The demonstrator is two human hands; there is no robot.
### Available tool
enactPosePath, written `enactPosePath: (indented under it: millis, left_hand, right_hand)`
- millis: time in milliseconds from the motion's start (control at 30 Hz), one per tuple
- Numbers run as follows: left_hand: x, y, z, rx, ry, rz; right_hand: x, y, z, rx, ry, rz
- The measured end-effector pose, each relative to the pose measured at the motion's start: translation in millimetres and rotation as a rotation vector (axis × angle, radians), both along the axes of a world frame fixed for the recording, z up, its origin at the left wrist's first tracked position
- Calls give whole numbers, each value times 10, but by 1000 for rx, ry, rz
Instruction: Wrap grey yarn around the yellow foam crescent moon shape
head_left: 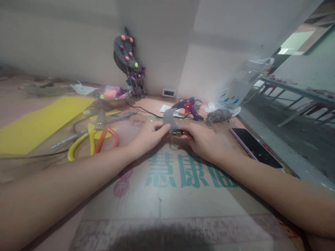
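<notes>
A small curved, crescent-like piece wrapped in grey yarn (169, 119) is held up over the cardboard near the middle. My left hand (149, 136) pinches its lower left side, thumb on top. At the piece's lower right end, the fingers of my right hand (201, 138) are closed on it, and a bit of yellow shows under the grey there. A thin loose strand hangs below, between the hands. Just beyond stands a dark blue glue gun (187, 104) with a red light lit. A ball of grey yarn (219, 116) lies to the right of it.
Pliers with yellow and red handles (91, 137) and a yellow sheet (44, 122) lie left. A phone (255, 148) rests near the right edge. A grey crescent decoration with coloured pompoms (125, 54) hangs at the wall behind. Printed cardboard (167, 205) covers the front.
</notes>
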State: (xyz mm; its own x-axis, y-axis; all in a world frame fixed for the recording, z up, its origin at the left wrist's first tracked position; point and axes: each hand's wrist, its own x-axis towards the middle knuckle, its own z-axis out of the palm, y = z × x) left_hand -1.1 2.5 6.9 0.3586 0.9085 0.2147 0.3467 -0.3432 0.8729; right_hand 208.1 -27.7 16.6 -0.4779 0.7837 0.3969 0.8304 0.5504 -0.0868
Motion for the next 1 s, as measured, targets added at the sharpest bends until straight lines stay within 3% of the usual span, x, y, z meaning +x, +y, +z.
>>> enactPosePath:
  millis: [500,1000]
  left_hand:
    - [-2,16,-5,-5,16,7]
    - [-1,0,8,-19,54,13]
  right_hand:
    - [-15,5,-1,28,-81,-32]
    - [51,68,-65,137,-110,86]
